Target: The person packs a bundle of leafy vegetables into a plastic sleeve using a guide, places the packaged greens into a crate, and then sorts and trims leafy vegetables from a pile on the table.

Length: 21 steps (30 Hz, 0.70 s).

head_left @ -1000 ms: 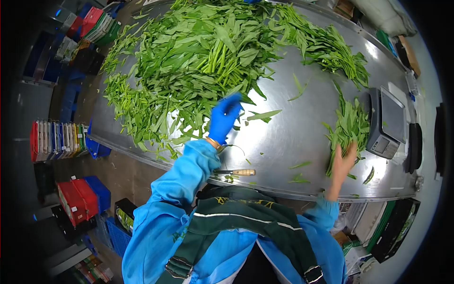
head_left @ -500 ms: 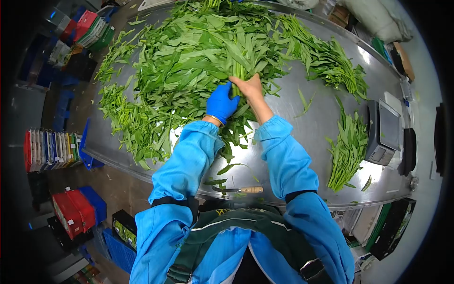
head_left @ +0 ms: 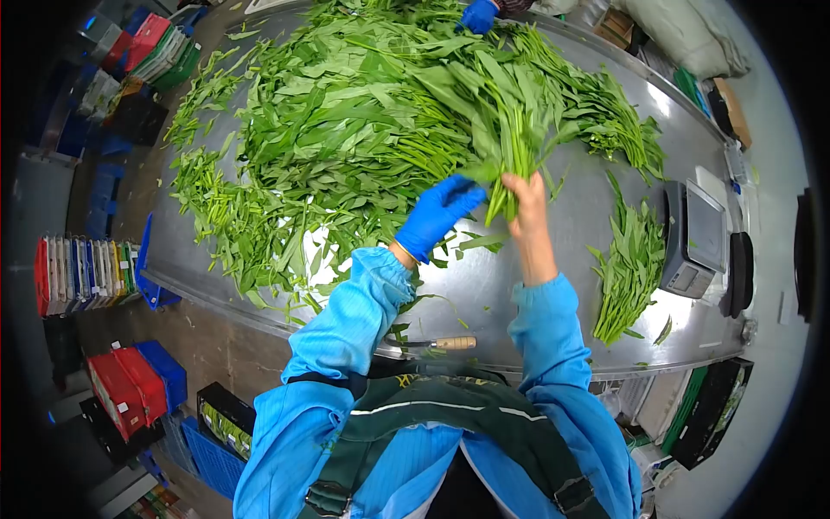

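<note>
My right hand [head_left: 527,203], bare, is closed round the lower stems of a bunch of water spinach [head_left: 512,130], its long leaves pointing away from me. My left hand [head_left: 439,214], in a blue glove, is just left of the stem ends with its fingers apart and nothing visible in it. A loose leaf lies close to its fingertips; whether they touch is hard to tell. Behind both hands spreads a large pile of water spinach [head_left: 337,130]. A knife with a wooden handle [head_left: 454,342] lies at the near table edge.
The metal table [head_left: 571,259] carries a smaller bunch [head_left: 629,272] on the right beside a digital scale [head_left: 692,238]. Another person's blue-gloved hand [head_left: 478,16] is at the far side. Red crates [head_left: 130,389] and a blue crate [head_left: 212,458] stand at lower left.
My right hand has moved right and lifted the bunch off the pile. My left hand has come off the stems and opened. The other person's gloved hand shows more fully.
</note>
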### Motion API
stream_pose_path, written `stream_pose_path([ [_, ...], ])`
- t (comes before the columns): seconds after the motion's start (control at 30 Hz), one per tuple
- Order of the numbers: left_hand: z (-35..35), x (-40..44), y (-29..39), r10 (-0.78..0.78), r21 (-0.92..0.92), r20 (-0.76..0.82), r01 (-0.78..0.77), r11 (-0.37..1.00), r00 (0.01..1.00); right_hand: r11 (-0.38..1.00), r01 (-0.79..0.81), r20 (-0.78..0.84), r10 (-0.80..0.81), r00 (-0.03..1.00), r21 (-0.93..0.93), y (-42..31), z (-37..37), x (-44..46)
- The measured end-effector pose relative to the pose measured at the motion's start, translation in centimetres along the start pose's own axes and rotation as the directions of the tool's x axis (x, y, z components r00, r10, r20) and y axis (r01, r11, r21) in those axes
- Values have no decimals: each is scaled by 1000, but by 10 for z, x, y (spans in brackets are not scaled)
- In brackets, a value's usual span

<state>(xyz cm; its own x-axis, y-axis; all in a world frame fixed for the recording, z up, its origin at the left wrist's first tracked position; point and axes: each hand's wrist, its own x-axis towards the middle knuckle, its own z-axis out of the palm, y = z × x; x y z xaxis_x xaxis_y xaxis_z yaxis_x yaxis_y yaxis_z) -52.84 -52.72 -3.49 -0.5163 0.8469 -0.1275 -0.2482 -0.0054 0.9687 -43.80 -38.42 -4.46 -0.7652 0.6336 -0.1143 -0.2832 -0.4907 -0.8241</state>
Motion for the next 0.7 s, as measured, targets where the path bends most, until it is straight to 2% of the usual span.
stream_pose_path([
  [0.03,3,-4,1,5,4,-2,-5,1000,1000,992,103,-83,-109,991,-70,1,7,-16],
  [0.1,15,-16,0,53,46,147,-60,997,988,912,193,33,-194,980,-361,10,6,-43],
  [0.13,21,-21,2,209,223,106,-228,948,972,880,189,96,-164,982,-436,9,12,-59],
  [0.17,25,-29,10,209,226,106,-228,947,972,881,191,97,-165,982,-433,12,16,-71],
  [0.23,27,-47,24,-5,132,16,3,991,1000,788,198,279,-34,960,-583,16,25,-85],
  [0.27,24,-56,15,-15,-39,-91,12,999,996,788,201,280,-39,959,-581,12,35,-85],
  [0.3,19,-66,9,-12,-35,-88,8,999,996,750,228,408,60,911,-620,5,48,-82],
  [0.33,14,-77,9,59,-131,-234,-92,987,970,710,264,520,166,838,-652,-4,59,-79],
  [0.37,8,-86,12,112,-209,-382,-203,957,918,529,431,620,252,743,-731,-11,66,-75],
  [0.43,-4,-101,25,183,-276,-405,-311,909,896,552,638,806,115,581,-538,-22,86,-67],
  [0.5,-31,-112,15,99,-428,-467,-323,844,879,628,518,810,383,444,-581,-32,102,-41],
  [0.53,-45,-115,10,45,-511,-488,-327,795,872,723,387,805,404,433,-572,-30,109,-25],
  [0.6,-65,-126,9,-45,-645,-507,-344,683,861,677,407,751,340,566,-614,-28,131,19],
  [0.63,-73,-131,5,-101,-657,-544,-348,669,833,677,470,703,100,704,-566,-9,136,50],
  [0.67,-83,-135,-9,-86,-729,-519,-388,563,850,607,556,640,-101,762,-567,5,143,86],
  [0.7,-91,-138,-22,-64,-789,-496,-419,449,866,516,567,564,-183,806,-643,9,151,120],
])
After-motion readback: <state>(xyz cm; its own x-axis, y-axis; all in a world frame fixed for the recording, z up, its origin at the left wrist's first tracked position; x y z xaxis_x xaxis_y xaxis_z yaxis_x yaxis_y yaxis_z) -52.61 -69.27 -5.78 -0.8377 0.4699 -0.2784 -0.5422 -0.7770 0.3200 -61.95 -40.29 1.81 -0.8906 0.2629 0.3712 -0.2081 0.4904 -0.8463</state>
